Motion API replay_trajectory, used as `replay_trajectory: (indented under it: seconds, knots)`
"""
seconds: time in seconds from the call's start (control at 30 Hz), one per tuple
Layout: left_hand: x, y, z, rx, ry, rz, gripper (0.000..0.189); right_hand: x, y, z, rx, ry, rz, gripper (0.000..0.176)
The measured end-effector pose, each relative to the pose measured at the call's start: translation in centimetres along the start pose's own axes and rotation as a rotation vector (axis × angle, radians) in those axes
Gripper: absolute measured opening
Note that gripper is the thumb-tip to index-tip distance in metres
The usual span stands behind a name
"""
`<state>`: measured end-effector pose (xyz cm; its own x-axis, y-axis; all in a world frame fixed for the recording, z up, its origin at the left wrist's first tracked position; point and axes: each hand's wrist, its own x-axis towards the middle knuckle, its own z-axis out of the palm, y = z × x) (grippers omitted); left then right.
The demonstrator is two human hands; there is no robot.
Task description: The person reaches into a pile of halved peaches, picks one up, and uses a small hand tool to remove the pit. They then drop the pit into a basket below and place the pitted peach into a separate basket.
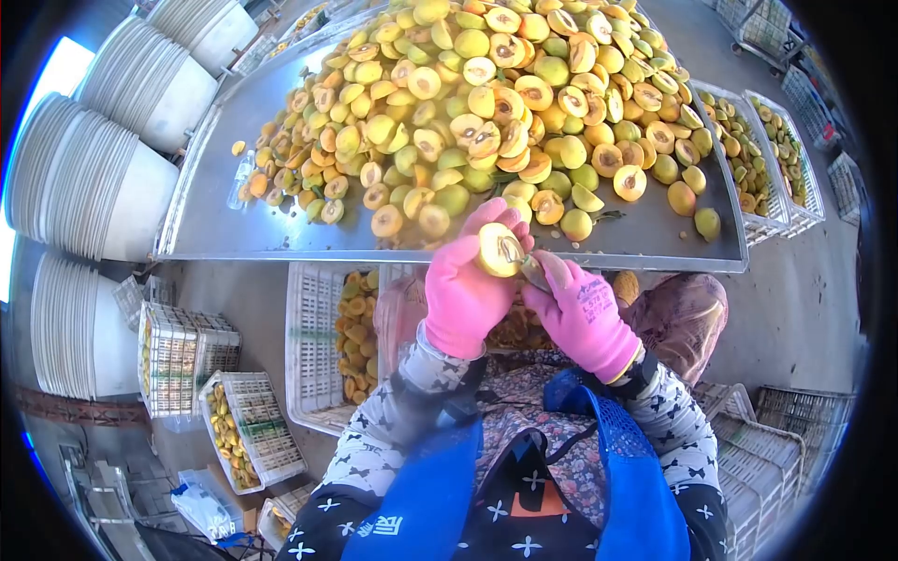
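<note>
My left hand (460,301), in a pink glove, holds a halved apricot (499,251) with its cut face and brown pit cavity toward my right side. My right hand (587,316), gloved in pink too, is closed around a small knife-like tool (535,272). Its tip is right at the edge of the apricot half, and most of it is hidden in the fingers. Both hands are in front of the near edge of the metal table (309,245). Just beyond them lies a big heap of cut apricots (449,122), many with pits showing.
Below the table on the left, a white plastic crate (313,337) holds apricot halves. Filled crates (776,224) stand at the right. Stacks of white tubs (89,178) line the left side, with a tilted crate of fruit (253,430) nearby. More crates (748,458) sit at lower right.
</note>
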<state>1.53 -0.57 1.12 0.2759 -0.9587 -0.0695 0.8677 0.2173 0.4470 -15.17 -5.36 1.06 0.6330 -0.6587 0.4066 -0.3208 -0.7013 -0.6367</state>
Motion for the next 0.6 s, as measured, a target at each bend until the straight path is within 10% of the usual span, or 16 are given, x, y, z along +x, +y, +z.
replay_trajectory:
  seconds: [0.6]
  knots:
    - [-1.5,-1.0,1.3,0.311,0.042,0.128,0.033,-0.5,0.2,0.3,-0.232,-0.13,-0.117,0.033]
